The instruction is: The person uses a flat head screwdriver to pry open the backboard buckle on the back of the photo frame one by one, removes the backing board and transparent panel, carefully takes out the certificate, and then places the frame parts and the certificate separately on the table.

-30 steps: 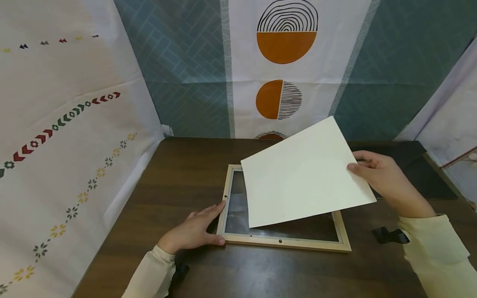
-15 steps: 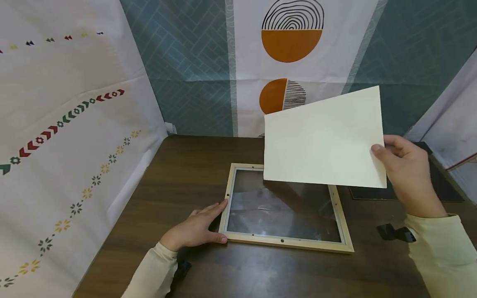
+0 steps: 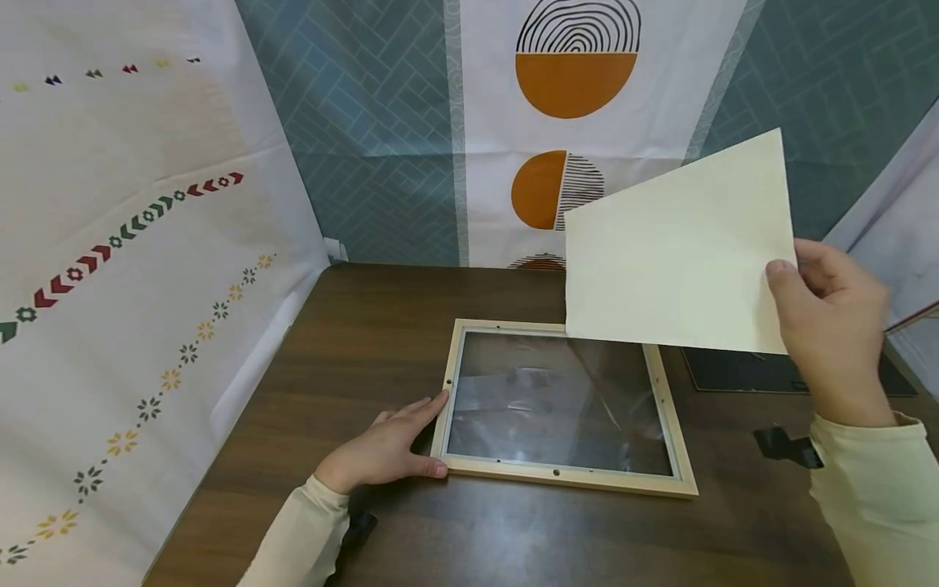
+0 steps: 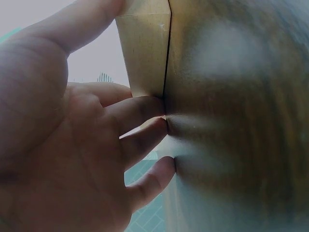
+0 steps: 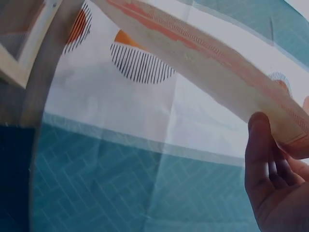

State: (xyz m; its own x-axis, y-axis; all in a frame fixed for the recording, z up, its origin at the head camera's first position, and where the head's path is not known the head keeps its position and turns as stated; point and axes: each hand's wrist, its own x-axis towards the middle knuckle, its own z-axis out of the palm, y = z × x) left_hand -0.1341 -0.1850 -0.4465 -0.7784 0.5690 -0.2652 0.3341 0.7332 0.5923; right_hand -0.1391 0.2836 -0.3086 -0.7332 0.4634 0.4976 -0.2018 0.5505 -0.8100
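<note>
A light wooden picture frame [image 3: 557, 483] lies flat on the table, its clear pane showing the dark tabletop beneath. My left hand [image 3: 385, 452] rests at its near left corner, thumb at the front edge and forefinger along the left side. In the left wrist view, the left fingers [image 4: 145, 145] reach down to the tabletop beside the wood. Raised and tilted above the frame's far right part is a cream paper sheet [image 3: 682, 253]. My right hand [image 3: 844, 326] pinches its right edge, thumb on the near face. Reddish print shows on its other face in the right wrist view.
A black flat board [image 3: 763, 373] lies at the table's back right, partly hidden by the sheet and right hand. Patterned cloths [image 3: 367, 147] hang behind the table, and a white embroidered cloth [image 3: 147, 326] hangs along the left side.
My right hand has lifted the paper sheet up and to the right, from over the frame, uncovering most of the pane. My left hand has stayed at the frame's corner.
</note>
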